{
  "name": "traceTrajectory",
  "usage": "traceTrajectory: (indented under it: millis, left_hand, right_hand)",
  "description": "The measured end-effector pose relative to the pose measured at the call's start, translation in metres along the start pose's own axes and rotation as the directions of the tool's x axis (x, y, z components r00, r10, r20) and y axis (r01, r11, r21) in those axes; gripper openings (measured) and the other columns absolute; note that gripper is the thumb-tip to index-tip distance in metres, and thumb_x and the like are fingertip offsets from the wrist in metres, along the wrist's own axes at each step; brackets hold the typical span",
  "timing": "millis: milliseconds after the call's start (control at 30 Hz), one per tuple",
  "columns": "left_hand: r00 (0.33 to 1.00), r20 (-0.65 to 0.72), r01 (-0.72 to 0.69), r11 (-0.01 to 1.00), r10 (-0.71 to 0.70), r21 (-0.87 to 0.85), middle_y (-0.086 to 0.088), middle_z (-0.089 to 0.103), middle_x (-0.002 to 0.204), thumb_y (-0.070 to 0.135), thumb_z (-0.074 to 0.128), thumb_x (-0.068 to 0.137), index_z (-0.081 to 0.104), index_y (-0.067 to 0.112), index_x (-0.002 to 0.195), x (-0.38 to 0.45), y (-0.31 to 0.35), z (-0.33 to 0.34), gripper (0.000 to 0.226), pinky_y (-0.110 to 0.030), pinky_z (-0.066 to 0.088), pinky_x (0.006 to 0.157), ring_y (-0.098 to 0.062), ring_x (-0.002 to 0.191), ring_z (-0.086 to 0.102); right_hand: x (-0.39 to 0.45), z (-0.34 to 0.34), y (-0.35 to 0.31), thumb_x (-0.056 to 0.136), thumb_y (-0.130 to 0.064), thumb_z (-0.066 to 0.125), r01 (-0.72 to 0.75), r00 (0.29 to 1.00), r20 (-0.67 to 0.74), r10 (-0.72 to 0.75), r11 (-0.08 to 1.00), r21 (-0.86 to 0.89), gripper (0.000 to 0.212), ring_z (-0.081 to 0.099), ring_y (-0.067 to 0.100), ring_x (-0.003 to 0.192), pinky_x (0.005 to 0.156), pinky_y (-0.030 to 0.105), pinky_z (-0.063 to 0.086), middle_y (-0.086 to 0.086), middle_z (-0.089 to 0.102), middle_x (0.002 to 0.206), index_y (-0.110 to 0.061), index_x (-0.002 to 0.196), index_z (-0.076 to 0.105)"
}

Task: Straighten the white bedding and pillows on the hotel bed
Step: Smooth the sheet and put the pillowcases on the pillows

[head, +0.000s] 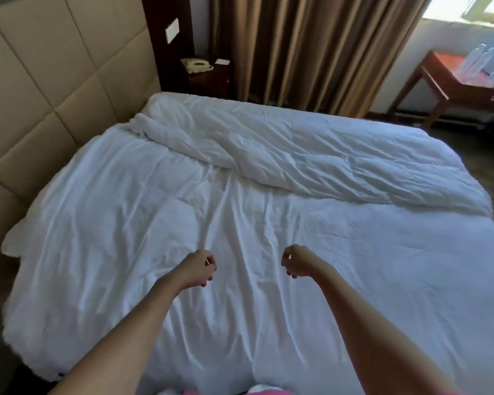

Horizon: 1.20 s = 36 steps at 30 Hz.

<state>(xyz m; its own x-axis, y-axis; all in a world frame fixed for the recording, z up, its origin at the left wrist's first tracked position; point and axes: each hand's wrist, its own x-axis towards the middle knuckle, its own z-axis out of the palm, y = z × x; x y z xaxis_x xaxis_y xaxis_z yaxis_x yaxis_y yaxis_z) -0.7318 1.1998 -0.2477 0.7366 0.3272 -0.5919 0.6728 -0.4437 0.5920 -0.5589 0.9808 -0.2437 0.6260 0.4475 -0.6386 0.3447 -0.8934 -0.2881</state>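
Reaching out over the bed, both bare arms stretch forward with the left hand (198,268) and right hand (296,261) held a little apart, each with its fingers curled in loosely; neither seems to have cloth in it, though whether the knuckles brush the fabric I cannot tell. Beneath them lies the white duvet (160,212), creased in long ridges that fan away from the hands toward the padded headboard (49,89). Beyond the hands, farther from me, a folded-over band of duvet (311,161) runs from beside the headboard out toward the foot of the bed, so its long axis lies across the reach of both arms; the right hand looks slightly nearer to it. No pillow shows plainly. Past the headboard's far end stands a nightstand (208,78) bearing a telephone (196,65), with brown curtains (311,49) next along.
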Motion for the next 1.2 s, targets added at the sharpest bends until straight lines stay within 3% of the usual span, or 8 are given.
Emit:
traceTrajectory:
  millis: [133, 333, 567, 700, 933, 1000, 1100, 1200]
  left_hand:
    - [0.992, 0.063, -0.111, 0.993, 0.108, 0.049, -0.008, 0.07, 0.083, 0.01, 0.044, 0.094, 0.062, 0.01, 0.091, 0.025, -0.012, -0.051, 0.018, -0.024, 0.048, 0.058, -0.017, 0.059, 0.063]
    - [0.971, 0.164, -0.185, 0.981, 0.174, 0.053, -0.01, 0.07, 0.083, 0.01, 0.044, 0.093, 0.062, 0.01, 0.089, 0.051, -0.033, -0.085, 0.018, -0.029, 0.051, 0.064, -0.019, 0.061, 0.063]
    - [0.953, 0.25, -0.188, 0.981, 0.174, 0.036, -0.012, 0.069, 0.09, 0.01, 0.042, 0.094, 0.061, 0.006, 0.098, 0.076, -0.039, -0.106, 0.021, -0.028, 0.051, 0.066, -0.019, 0.065, 0.062]
    - [0.984, 0.162, -0.085, 0.996, 0.078, 0.039, -0.006, 0.068, 0.081, 0.011, 0.043, 0.092, 0.061, 0.012, 0.088, 0.099, -0.075, -0.142, 0.019, -0.026, 0.049, 0.06, -0.015, 0.062, 0.063]
    - [0.992, -0.125, 0.011, 0.987, 0.009, 0.16, -0.003, 0.062, 0.088, 0.017, 0.042, 0.093, 0.057, 0.012, 0.083, 0.152, -0.144, -0.208, 0.019, -0.037, 0.049, 0.074, -0.024, 0.078, 0.057]
    - [0.967, -0.237, -0.046, 0.978, 0.095, 0.203, -0.002, 0.06, 0.091, 0.017, 0.043, 0.096, 0.058, 0.012, 0.085, 0.18, -0.151, -0.221, 0.019, -0.038, 0.049, 0.079, -0.023, 0.084, 0.058]
    - [0.871, -0.394, -0.18, 0.937, 0.293, 0.298, -0.003, 0.061, 0.098, 0.013, 0.046, 0.097, 0.061, 0.01, 0.092, 0.225, -0.154, -0.242, 0.016, -0.037, 0.046, 0.08, -0.024, 0.091, 0.059]
    - [0.778, -0.426, -0.257, 0.853, 0.462, 0.454, -0.006, 0.062, 0.112, 0.014, 0.051, 0.094, 0.063, 0.007, 0.106, 0.274, -0.158, -0.268, 0.019, -0.039, 0.046, 0.083, -0.026, 0.097, 0.061]
  right_hand:
    - [-0.012, 0.014, -0.036, 0.088, -0.002, 0.041, -0.123, 0.992, 0.04, 0.12, 0.989, 0.077, 0.032, 0.071, 0.021, 0.074, 0.075, 0.029, 0.057, 0.011, 0.076, 0.088, -0.001, 0.096, 0.072]
    - [-0.015, 0.043, -0.093, 0.096, -0.012, 0.044, -0.206, 0.977, 0.133, 0.169, 0.911, 0.358, 0.019, 0.065, 0.011, 0.058, 0.055, 0.02, 0.047, 0.001, 0.067, 0.071, -0.013, 0.093, 0.062]
    - [0.024, 0.031, -0.12, 0.094, -0.01, 0.045, -0.211, 0.977, 0.104, 0.187, 0.915, 0.343, 0.018, 0.066, 0.013, 0.058, 0.049, 0.018, 0.045, 0.003, 0.069, 0.073, -0.012, 0.092, 0.062]
    - [0.084, 0.028, -0.139, 0.094, -0.012, 0.045, -0.145, 0.988, 0.083, 0.127, 0.957, 0.251, 0.02, 0.065, 0.012, 0.056, 0.047, 0.013, 0.044, 0.003, 0.071, 0.074, -0.014, 0.086, 0.063]
    - [0.186, 0.04, -0.214, 0.096, -0.024, 0.045, 0.088, 0.986, 0.135, -0.094, 0.995, 0.052, 0.018, 0.065, 0.025, 0.097, 0.079, 0.029, 0.049, 0.005, 0.066, 0.099, -0.021, 0.09, 0.062]
    - [0.209, 0.042, -0.236, 0.097, -0.036, 0.051, 0.161, 0.975, 0.15, -0.163, 0.987, 0.023, 0.019, 0.059, 0.024, 0.109, 0.087, 0.03, 0.046, 0.005, 0.062, 0.113, -0.022, 0.104, 0.061]
    - [0.242, 0.038, -0.27, 0.087, -0.064, 0.057, 0.234, 0.948, 0.218, -0.231, 0.972, 0.01, 0.058, 0.042, 0.019, 0.13, 0.107, 0.035, 0.037, 0.002, 0.044, 0.137, -0.029, 0.133, 0.048]
    - [0.281, 0.032, -0.308, 0.083, -0.074, 0.053, 0.275, 0.953, 0.141, -0.269, 0.961, -0.02, 0.072, 0.02, 0.022, 0.147, 0.117, 0.045, 0.027, 0.0, 0.023, 0.157, -0.04, 0.144, 0.037]
